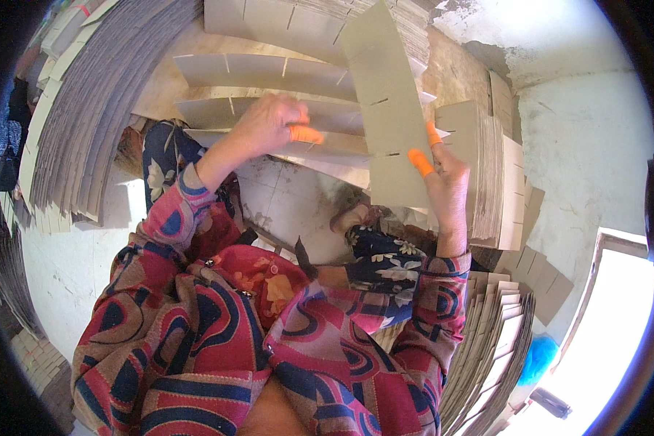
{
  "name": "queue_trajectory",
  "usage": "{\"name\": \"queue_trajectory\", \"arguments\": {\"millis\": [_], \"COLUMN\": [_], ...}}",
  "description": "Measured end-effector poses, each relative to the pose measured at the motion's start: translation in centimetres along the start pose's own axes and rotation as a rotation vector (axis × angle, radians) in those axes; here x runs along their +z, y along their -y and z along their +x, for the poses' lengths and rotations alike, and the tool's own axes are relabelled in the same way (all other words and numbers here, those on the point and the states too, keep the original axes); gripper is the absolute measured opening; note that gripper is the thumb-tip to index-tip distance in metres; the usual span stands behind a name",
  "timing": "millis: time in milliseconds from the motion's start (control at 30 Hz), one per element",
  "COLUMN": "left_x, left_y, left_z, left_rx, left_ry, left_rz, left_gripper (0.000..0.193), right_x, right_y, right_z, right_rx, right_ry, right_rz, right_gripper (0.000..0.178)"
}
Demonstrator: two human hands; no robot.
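My right hand (447, 178), with orange finger covers on thumb and a finger, grips a long grey cardboard strip (389, 109) by its right edge. The strip stands tilted up and has short slits along it. My left hand (269, 123), also with orange covers, hovers over several slotted cardboard strips (269, 73) set in rows across a wooden board (185, 43). Its fingers are loosely bent and apart, with nothing visible between them. The raised strip hides the right ends of some rows.
Tall stacks of cardboard strips stand at the left (98, 109), at the right (487, 174) and at the lower right (487, 356). A pale wall (581, 145) rises on the right. A blue bag-like thing (538, 360) lies near a bright opening. Tiled floor (291, 203) shows between my legs.
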State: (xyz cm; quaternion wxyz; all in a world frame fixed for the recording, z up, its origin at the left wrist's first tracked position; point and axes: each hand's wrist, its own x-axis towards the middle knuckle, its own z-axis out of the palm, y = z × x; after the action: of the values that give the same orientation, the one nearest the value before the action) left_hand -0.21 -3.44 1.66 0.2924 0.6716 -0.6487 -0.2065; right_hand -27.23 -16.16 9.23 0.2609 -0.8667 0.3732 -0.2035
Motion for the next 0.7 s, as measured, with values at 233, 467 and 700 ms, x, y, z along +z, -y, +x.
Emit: {"name": "queue_trajectory", "arguments": {"millis": [233, 467, 700], "left_x": [-0.3, 0.4, 1.3], "left_y": [4.4, 6.3, 6.8], "left_z": [7.5, 11.1, 11.1], "left_rx": [0.265, 0.041, 0.044], "left_ry": [-0.465, -0.182, -0.306], "left_rz": [0.446, 0.525, 0.466], "left_gripper": [0.025, 0.007, 0.002], "right_x": [0.4, -0.1, -0.1], "right_y": [0.5, 0.7, 0.4], "right_z": [0.1, -0.2, 0.3], "right_rx": [-0.002, 0.052, -0.071], "right_ry": [0.023, 0.061, 0.049], "right_rz": [0.047, -0.036, 0.022], "right_gripper": [0.050, 0.050, 0.051]}}
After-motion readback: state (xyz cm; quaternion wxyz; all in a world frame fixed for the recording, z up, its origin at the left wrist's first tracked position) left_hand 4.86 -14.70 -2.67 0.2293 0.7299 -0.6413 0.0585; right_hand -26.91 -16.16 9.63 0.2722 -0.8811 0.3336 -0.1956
